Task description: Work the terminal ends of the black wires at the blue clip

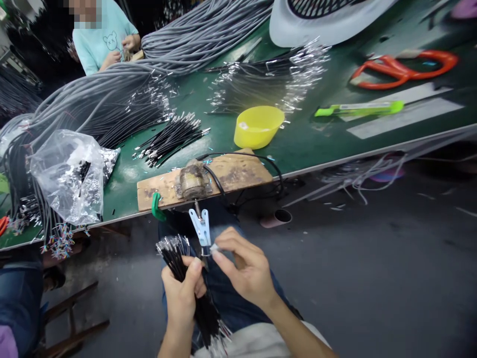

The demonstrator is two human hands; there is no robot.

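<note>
Work looks partway, the left hand (184,291) closed round a black cable bundle (207,314) near the blue clip (201,227), the right hand (248,271) pinching a small pale piece (213,248) beside that clip, though whether the cable pile (169,136) farther left is finished I cannot tell.

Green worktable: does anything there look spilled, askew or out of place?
Mildly, yes: tiny blue scraps lie loose on and around the stained wooden board, like stray offcuts, and multicoloured wire ends overhang the green worktable's near edge. Nothing looks plainly damaged.
</note>
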